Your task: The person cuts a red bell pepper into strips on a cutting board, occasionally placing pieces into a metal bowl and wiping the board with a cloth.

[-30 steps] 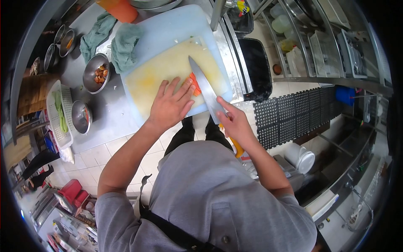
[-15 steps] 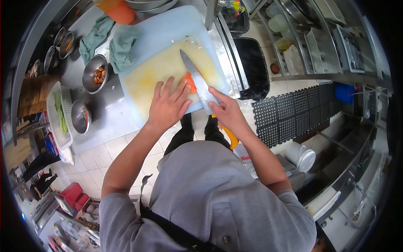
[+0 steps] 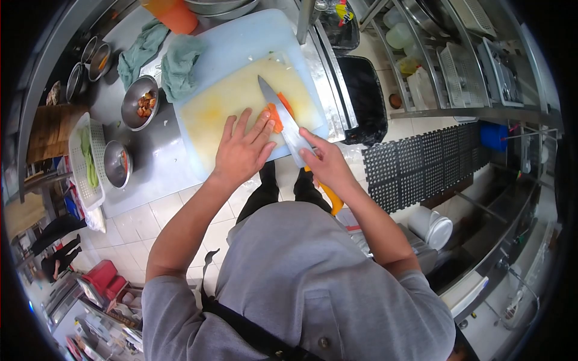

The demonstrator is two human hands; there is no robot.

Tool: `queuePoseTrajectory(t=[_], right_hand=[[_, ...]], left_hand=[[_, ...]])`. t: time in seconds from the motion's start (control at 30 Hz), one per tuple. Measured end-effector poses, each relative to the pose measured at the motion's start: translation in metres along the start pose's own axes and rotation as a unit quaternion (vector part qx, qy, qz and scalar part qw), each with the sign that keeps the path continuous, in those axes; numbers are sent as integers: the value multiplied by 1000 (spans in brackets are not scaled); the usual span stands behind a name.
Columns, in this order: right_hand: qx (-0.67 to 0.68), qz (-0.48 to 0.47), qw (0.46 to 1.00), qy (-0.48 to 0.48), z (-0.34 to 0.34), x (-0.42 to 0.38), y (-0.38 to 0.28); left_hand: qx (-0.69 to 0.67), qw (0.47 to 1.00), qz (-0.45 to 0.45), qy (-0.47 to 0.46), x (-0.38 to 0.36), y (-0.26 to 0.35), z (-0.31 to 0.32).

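Observation:
An orange piece of carrot [image 3: 275, 118] lies on the yellowed cutting board [image 3: 208, 129]. My left hand [image 3: 244, 144] holds it down under the fingertips, with the thumb held apart. My right hand [image 3: 326, 159] grips a large knife [image 3: 291, 129] by its yellow handle, thumb against the base of the blade. The blade rests beside the carrot, its tip pointing up and left across the board. Another orange strip [image 3: 285, 103] shows on the blade's far side. Part of the handle is hidden behind my right hand.
The yellowed board sits on a larger bluish board [image 3: 241, 36]. Left of it are green cloths [image 3: 180, 66], a bowl of brown chunks [image 3: 136, 111], a smaller bowl [image 3: 114, 171] and a white basket [image 3: 84, 186] with green stalks. A black bin [image 3: 364, 99] stands at right.
An orange strip now shows on the far side of the blade, apart from the carrot under my left fingers. Both hands stay in nearly the same place.

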State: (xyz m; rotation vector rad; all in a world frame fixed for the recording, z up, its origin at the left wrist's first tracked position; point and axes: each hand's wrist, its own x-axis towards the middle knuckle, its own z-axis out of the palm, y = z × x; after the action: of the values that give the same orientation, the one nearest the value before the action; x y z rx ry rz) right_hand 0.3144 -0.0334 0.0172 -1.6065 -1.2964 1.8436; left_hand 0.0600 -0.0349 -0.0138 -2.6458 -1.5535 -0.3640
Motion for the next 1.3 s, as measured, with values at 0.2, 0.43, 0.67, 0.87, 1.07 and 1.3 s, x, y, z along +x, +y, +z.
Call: queuePoseTrajectory(t=[0.2,0.43,0.67,0.87,1.07,1.3], right_hand=[[-12,-9,1000,-8,0,-1,10],[-7,-10,1000,-9,6,13,1],[-13,-12,1000,-13,7,-2,9],[-28,-37,999,-2,13,5,-3],[-44,-35,998,2,10,-15,6],[-7,-59,998,-17,16,4,6]], left_hand=[[-13,1000,-8,9,-1,2,2],[-12,1000,-16,-1,-8,7,-5],[-19,999,-47,12,-11,9,-1],[-34,998,-41,17,-11,8,1],[-14,997,-59,38,-12,10,0],[-19,996,-66,55,-11,9,-1]])
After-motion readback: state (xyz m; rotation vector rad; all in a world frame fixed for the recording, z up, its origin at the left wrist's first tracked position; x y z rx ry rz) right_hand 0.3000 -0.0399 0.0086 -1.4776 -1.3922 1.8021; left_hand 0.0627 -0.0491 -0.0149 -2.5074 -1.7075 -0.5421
